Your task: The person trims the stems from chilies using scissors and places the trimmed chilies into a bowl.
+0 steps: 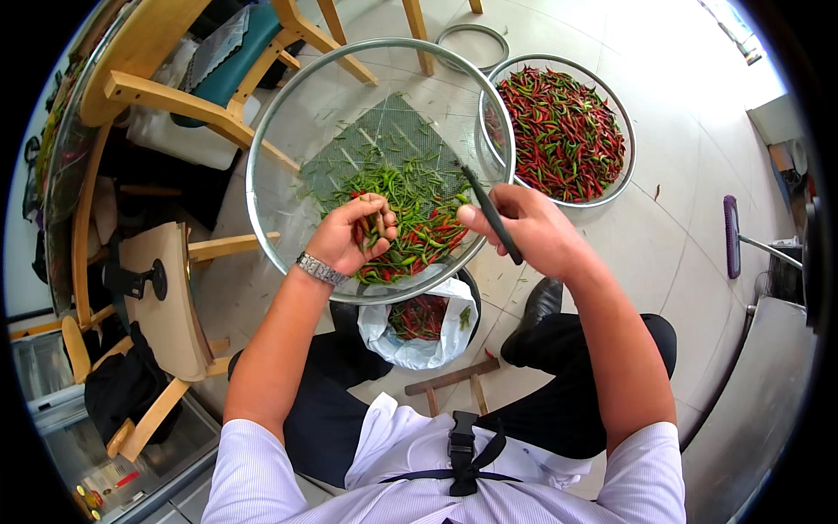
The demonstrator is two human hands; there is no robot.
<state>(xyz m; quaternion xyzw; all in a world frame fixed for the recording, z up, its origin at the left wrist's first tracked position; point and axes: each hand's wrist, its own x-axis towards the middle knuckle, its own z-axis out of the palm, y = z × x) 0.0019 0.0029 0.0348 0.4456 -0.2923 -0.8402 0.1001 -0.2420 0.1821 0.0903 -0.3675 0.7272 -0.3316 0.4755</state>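
Above the near part of a large round wire-mesh sieve (251,190), my left hand (353,230), with a metal watch on its wrist, is closed around a few chillies (359,236). My right hand (533,226) grips a narrow black tool (488,213) at the sieve's right rim; its exact kind is unclear. In the sieve lie green and red chillies (419,239) with loose green stems (409,160) scattered beyond them. Below the near rim, a white plastic bag (419,359) lines a dark bucket and holds dark red chillies (419,319).
A second mesh sieve (632,141), heaped with red and green chillies (563,131), is on the tiled floor at back right. Beside it lies a metal ring (473,27). Wooden chairs (177,98) crowd the left. A purple mop head (731,236) stands right. A low wooden stool (452,380) is between my legs.
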